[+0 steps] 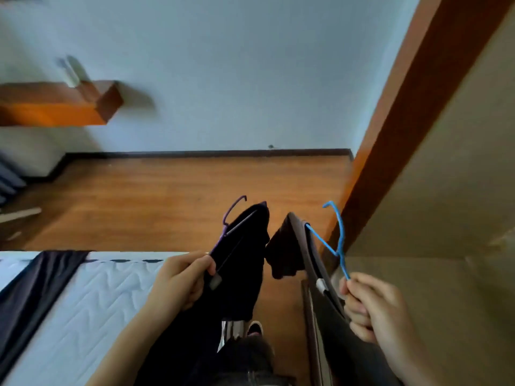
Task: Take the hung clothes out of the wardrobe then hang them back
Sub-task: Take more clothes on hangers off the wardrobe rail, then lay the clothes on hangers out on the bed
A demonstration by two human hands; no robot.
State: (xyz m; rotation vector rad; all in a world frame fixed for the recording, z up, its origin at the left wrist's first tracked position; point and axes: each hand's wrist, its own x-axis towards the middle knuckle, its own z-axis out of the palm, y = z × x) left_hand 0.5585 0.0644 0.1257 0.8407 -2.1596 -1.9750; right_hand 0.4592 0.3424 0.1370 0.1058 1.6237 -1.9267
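From my head camera I can read no writing; the small white tags on both garments are too blurred. My left hand has its fingers pinching a purple hanger that carries a black garment, draped down over the wooden floor. At three o'clock from it, my right hand has its fingers curled tight around the end of a blue hanger bearing a dark brownish garment, just beside the wardrobe edge. The bed lies at eight o'clock, with a dark cloth on it. A wall shelf sits at ten o'clock.
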